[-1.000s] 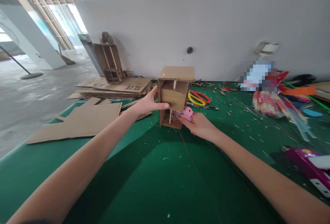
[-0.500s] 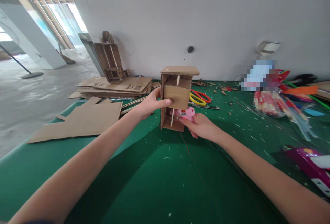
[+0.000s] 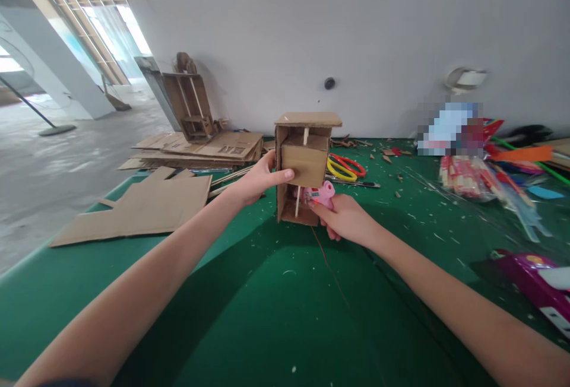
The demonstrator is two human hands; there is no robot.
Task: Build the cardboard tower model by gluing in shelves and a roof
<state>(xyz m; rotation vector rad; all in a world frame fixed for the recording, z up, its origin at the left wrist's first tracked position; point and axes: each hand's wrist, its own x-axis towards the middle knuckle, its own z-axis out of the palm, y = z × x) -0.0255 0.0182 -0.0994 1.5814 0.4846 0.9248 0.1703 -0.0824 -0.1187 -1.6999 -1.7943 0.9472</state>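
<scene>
A small cardboard structure (image 3: 304, 164) stands upright on the green table, with a cardboard box set between its upper and lower panels and wooden sticks above and below that box. My left hand (image 3: 262, 180) grips its left side, thumb across the front of the box and the other fingers out of sight behind. In my right hand (image 3: 345, 216) is a pink hot glue gun (image 3: 324, 194). Its front end reaches into the lower opening, behind the lower stick (image 3: 298, 202); the nozzle tip is hidden. A thin reddish strand (image 3: 325, 259) trails over the table in front.
Scissors (image 3: 342, 168) with red and yellow handles and a utility knife (image 3: 367, 184) lie behind my right hand. Cardboard sheets (image 3: 146, 209) are on the left. Bagged sticks (image 3: 463, 178) and a purple tool (image 3: 534, 283) lie at right; a white wall (image 3: 378, 48) stands behind.
The cardboard structure tilts very slightly and its top sits a touch further left. My hands keep the same grips, and the glue gun stays in the lower opening.
</scene>
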